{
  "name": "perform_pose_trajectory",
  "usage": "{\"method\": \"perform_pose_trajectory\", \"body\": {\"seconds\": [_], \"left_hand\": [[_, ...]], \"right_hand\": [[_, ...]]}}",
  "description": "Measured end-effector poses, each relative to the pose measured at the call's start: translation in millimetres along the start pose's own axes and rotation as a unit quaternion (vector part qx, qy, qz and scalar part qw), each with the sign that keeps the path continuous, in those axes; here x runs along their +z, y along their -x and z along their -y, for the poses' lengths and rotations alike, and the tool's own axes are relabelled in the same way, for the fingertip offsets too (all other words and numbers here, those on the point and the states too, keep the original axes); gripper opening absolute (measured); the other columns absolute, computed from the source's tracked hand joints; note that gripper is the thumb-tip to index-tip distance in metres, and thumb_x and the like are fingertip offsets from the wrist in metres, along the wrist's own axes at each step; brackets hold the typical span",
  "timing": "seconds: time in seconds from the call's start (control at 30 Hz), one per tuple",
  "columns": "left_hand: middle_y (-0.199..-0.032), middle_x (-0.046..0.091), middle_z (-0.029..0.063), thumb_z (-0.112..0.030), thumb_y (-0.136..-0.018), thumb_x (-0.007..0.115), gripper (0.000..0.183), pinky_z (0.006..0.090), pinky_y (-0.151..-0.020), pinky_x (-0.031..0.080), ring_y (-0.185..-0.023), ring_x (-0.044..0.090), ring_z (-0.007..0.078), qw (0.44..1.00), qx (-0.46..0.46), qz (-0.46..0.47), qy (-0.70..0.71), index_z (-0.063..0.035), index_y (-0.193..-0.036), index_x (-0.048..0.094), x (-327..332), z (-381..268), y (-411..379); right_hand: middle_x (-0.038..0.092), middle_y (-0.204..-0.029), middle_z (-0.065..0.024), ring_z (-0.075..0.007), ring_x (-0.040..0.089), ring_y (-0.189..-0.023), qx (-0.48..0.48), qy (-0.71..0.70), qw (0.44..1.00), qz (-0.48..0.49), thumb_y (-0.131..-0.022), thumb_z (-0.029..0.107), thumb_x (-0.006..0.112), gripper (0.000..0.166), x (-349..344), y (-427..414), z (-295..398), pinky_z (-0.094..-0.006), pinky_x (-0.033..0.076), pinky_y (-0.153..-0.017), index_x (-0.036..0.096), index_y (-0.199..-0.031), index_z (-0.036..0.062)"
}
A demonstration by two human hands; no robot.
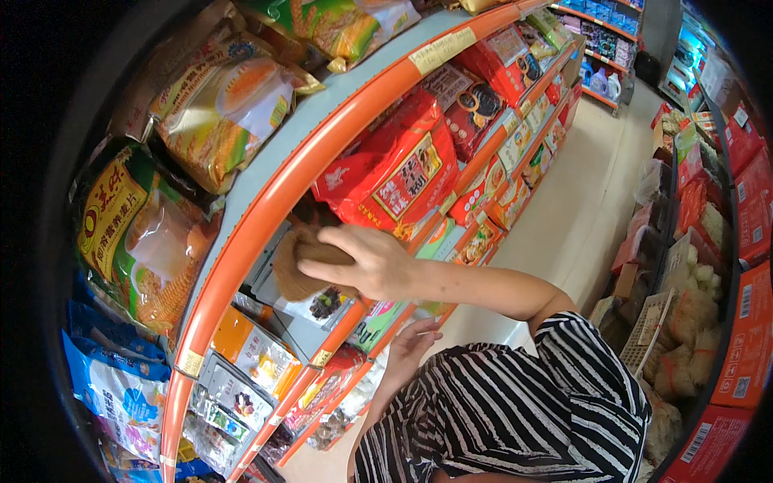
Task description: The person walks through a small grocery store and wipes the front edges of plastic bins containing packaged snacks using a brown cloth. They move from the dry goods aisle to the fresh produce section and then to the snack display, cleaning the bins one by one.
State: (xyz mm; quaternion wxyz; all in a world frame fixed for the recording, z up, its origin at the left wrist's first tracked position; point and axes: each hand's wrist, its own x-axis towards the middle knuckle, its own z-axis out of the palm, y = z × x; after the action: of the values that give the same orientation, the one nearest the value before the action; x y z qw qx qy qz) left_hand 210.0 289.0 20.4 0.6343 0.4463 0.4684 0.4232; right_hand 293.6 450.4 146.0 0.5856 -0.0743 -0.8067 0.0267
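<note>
My right hand [373,263] grips a bunched brown cloth [288,265] against the grey surface of a middle shelf [290,329]. Its fingers are spread over the cloth and hide part of it. Just beyond the hand stands a large red food bag [392,166]. Partly under the cloth is a white label or packet with a picture of dark food [327,303]. My left hand [412,347] hangs lower, close to my body and beside the shelf fronts, with slightly curled fingers and nothing visible in it.
An orange shelf edge [284,199] curves above my right hand, below bags of instant cereal [223,108]. Orange and white packets [256,350] lie nearer me on the middle shelf. Across the pale aisle floor [595,145] stand a plastic basket [646,332] and red cartons [755,205].
</note>
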Motion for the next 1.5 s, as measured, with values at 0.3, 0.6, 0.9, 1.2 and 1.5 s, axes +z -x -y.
{"method": "perform_pose_trajectory", "body": {"seconds": [0.3, 0.6, 0.9, 1.2, 1.5], "left_hand": [[-0.115, 0.061, 0.0109, -0.006, -0.095, 0.056, 0.032, 0.0308, -0.091, 0.049, -0.105, 0.062, 0.0209, 0.999, -0.041, -0.011, 0.007, -0.0017, -0.126, 0.052, -21.8, 35.4, 14.9], [-0.119, 0.058, 0.0130, 0.004, -0.086, 0.062, 0.045, 0.0261, -0.083, 0.049, -0.098, 0.061, 0.0163, 0.951, 0.114, -0.220, -0.187, 0.0006, -0.129, 0.048, -40.8, -18.0, -31.4], [-0.144, 0.032, 0.0269, -0.015, -0.083, 0.069, 0.059, 0.0442, -0.110, 0.028, -0.133, 0.033, 0.0403, 0.688, 0.375, -0.326, -0.529, -0.0082, -0.137, 0.046, -44.5, -153.2, -126.3], [-0.152, 0.020, 0.0258, -0.031, -0.089, 0.064, 0.048, 0.0419, -0.115, 0.021, -0.142, 0.019, 0.0382, 0.677, 0.346, -0.306, -0.573, -0.0091, -0.132, 0.055, -62.5, -150.0, -173.1], [-0.152, 0.023, 0.0259, -0.031, -0.096, 0.055, 0.048, 0.0367, -0.113, 0.024, -0.138, 0.029, 0.0348, 0.717, 0.331, -0.292, -0.539, 0.0024, -0.130, 0.053, -66.9, -139.3, -175.2]], "right_hand": [[0.053, -0.118, -0.0167, -0.0338, 0.053, -0.110, 0.401, 0.032, 0.916, 0.014, -0.089, 0.015, 0.060, 0.039, -41.5, 154.9, -47.6, -0.0387, 0.045, -0.093, 0.057, -0.128, 0.0131], [0.046, -0.121, -0.0186, -0.0372, 0.052, -0.107, 0.389, 0.106, 0.909, -0.101, -0.088, 0.014, 0.059, 0.045, 8.7, 115.0, -89.2, -0.0415, 0.045, -0.091, 0.053, -0.132, 0.0151], [0.048, -0.121, -0.0186, -0.0379, 0.050, -0.110, 0.371, 0.142, 0.894, -0.206, -0.087, 0.006, 0.058, 0.041, -1.5, 111.1, -124.5, -0.0425, 0.043, -0.093, 0.054, -0.128, 0.0125], [0.038, -0.131, -0.0253, -0.0435, 0.045, -0.116, 0.577, 0.164, 0.775, -0.198, -0.094, 0.015, 0.052, 0.051, 13.0, 165.6, -137.8, -0.0491, 0.039, -0.097, 0.036, -0.140, 0.0021], [0.054, -0.118, -0.0182, -0.0342, 0.050, -0.116, 0.473, -0.242, 0.834, 0.147, -0.092, 0.015, 0.055, 0.046, 64.2, 173.5, -0.3, -0.0414, 0.039, -0.099, 0.044, -0.135, 0.0020]]}}
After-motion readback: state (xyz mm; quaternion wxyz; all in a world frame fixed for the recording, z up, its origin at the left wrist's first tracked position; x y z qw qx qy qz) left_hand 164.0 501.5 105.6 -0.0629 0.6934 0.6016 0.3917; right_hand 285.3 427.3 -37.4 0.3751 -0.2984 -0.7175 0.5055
